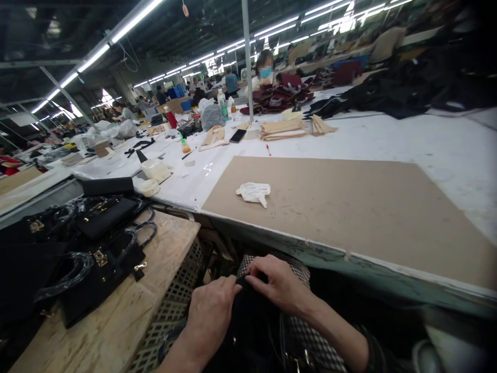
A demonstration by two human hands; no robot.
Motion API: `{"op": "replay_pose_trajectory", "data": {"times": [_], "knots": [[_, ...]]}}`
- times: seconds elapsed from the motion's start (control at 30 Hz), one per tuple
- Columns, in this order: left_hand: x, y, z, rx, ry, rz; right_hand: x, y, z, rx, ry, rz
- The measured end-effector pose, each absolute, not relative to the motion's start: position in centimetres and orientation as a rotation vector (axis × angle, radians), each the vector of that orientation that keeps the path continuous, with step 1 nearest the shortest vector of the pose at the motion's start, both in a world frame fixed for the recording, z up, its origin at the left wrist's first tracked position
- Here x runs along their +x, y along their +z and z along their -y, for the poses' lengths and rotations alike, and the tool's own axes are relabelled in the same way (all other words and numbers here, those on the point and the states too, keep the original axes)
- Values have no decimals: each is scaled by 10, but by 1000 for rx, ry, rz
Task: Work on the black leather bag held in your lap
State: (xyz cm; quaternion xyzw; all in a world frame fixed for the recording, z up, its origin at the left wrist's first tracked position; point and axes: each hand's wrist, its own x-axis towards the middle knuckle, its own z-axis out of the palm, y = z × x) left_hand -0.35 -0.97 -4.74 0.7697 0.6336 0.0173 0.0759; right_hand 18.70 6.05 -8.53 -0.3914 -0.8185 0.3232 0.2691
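Note:
A black handbag (pixel 252 331) rests upright in my lap, below the table's front edge, with gold-coloured metal parts low down near the picture's bottom. My left hand (pixel 212 313) is closed on the left side of its top edge, thumb and fingers together. Across from it, my right hand (pixel 275 282) pinches the same edge with bent fingers. The two hands are a small gap apart. Dark material hides what lies between the fingertips. Black-and-white checked cloth (pixel 306 331) shows behind and beside the bag.
Several black handbags (pixel 104 217) with wrapped handles lie on a wooden board (pixel 155 280) at left, beside a plastic crate (pixel 171 311). On the white table (pixel 368 137) are a brown sheet (pixel 349 207), a crumpled white glove (pixel 254 192), a phone (pixel 238 135) and stacked tan pieces (pixel 283 128).

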Motion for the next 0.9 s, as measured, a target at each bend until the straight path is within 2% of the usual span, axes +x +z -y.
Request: {"op": "replay_pose_trajectory", "data": {"times": [0.23, 0.57, 0.9], "knots": [[-8, -50, -2, 2149, 186, -1731, 217, -85, -71, -824, 1106, 2113], [-9, -46, -4, 2006, 251, -1669, 223, -94, -64, -950, 1096, 1927], [4, -45, -9, 2195, 236, -1565, 211, -103, -54, -1122, 1015, 1837]]}}
